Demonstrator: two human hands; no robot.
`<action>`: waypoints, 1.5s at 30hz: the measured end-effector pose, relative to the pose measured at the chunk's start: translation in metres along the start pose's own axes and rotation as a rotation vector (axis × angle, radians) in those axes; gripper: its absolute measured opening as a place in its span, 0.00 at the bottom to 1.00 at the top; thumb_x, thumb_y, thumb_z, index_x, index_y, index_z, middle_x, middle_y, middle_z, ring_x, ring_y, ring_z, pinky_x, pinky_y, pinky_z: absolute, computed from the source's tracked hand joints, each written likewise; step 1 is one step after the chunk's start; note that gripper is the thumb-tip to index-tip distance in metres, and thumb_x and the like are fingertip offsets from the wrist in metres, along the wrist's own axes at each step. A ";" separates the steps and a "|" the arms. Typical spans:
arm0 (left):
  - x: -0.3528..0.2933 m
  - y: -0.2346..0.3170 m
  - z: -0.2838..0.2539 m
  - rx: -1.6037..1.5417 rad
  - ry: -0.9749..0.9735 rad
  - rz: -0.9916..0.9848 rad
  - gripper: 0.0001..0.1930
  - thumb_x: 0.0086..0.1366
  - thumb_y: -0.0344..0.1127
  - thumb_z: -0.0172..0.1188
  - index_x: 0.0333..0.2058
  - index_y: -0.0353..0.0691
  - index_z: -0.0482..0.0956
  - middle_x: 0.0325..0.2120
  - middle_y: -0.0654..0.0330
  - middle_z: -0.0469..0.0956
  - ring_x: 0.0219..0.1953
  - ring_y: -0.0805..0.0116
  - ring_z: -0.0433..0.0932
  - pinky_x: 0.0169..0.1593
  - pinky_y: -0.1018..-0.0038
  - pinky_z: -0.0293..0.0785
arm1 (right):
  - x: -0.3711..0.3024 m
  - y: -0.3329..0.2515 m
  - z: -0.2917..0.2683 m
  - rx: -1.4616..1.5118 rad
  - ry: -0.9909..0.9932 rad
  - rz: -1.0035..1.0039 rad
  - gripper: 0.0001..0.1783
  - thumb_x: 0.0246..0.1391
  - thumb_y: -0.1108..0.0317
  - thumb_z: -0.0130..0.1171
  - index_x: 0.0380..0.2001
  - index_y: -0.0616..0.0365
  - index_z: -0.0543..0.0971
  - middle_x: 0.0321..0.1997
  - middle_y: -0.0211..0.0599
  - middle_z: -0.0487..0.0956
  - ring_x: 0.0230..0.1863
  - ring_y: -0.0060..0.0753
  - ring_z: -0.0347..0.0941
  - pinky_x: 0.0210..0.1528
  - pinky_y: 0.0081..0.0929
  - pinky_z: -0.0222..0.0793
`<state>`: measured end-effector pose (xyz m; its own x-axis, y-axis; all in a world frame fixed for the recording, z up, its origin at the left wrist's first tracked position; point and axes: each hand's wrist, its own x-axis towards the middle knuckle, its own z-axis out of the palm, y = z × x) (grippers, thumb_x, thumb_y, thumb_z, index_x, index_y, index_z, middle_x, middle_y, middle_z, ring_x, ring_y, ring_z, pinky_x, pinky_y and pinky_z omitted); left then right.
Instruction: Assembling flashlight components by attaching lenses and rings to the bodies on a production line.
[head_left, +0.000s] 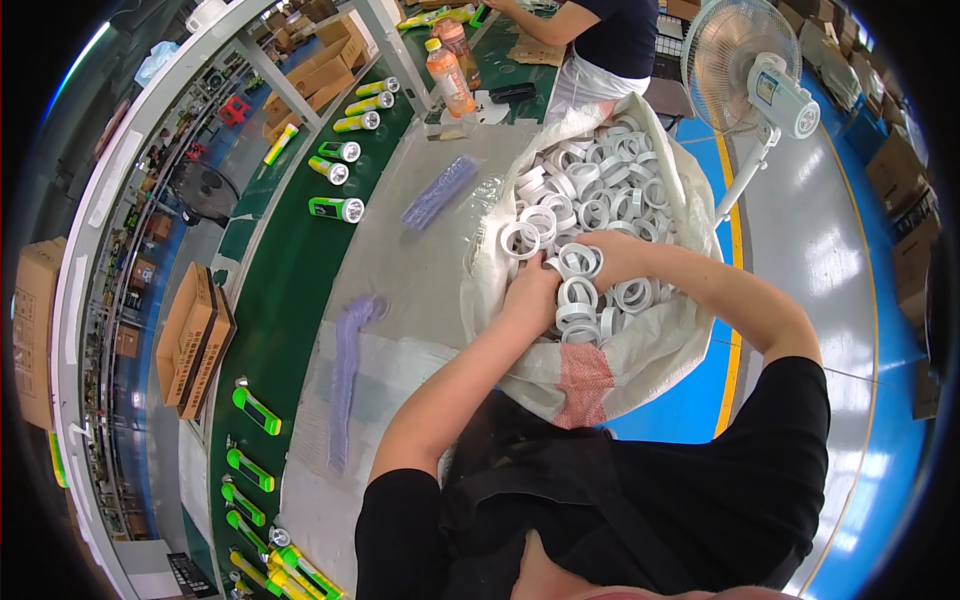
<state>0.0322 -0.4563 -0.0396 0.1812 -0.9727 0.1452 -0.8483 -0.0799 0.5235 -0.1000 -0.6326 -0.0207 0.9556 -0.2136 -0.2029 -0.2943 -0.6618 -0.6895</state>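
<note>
A large white woven sack (575,385) in front of me is heaped with white plastic rings (625,190). Both my hands reach into this heap. My left hand (532,292) is closed at the near left of the rings, its fingertips against a white ring (521,240) and partly hidden. Close beside it, my right hand (613,258) curls its fingers round another white ring (580,261). More rings lie directly below and around both hands.
Left of the sack, a grey work surface (400,265) bears rolled clear-purple plastic sleeves (440,192). Green-and-yellow flashlights (257,411) line a green conveyor belt (285,290). A drink bottle (450,78) stands at the back. A pedestal fan (780,95) and a seated co-worker (615,40) are beyond.
</note>
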 end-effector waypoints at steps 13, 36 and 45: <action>0.038 0.009 -0.025 -0.084 0.037 0.003 0.14 0.46 0.28 0.68 0.35 0.36 0.82 0.33 0.39 0.79 0.38 0.42 0.79 0.43 0.56 0.77 | 0.002 -0.011 -0.032 0.076 0.043 0.011 0.43 0.25 0.63 0.75 0.53 0.53 0.75 0.46 0.39 0.81 0.45 0.33 0.78 0.50 0.31 0.73; 0.060 0.051 -0.082 -0.135 0.114 -0.093 0.30 0.42 0.42 0.76 0.48 0.44 0.80 0.49 0.47 0.71 0.50 0.51 0.75 0.54 0.63 0.73 | -0.007 -0.090 -0.127 0.163 -0.205 0.151 0.43 0.25 0.73 0.69 0.56 0.58 0.72 0.47 0.36 0.78 0.45 0.31 0.75 0.44 0.30 0.74; 0.029 0.047 -0.117 -0.118 0.229 -0.014 0.25 0.43 0.39 0.73 0.43 0.41 0.82 0.42 0.42 0.74 0.45 0.45 0.77 0.50 0.61 0.75 | 0.001 -0.132 -0.123 0.161 -0.213 0.136 0.41 0.27 0.76 0.66 0.54 0.57 0.73 0.43 0.33 0.78 0.40 0.26 0.75 0.32 0.28 0.74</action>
<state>0.0555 -0.4631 0.0879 0.3120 -0.8960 0.3161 -0.7832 -0.0543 0.6194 -0.0620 -0.6342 0.1557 0.8938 -0.1257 -0.4305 -0.4302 -0.5113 -0.7440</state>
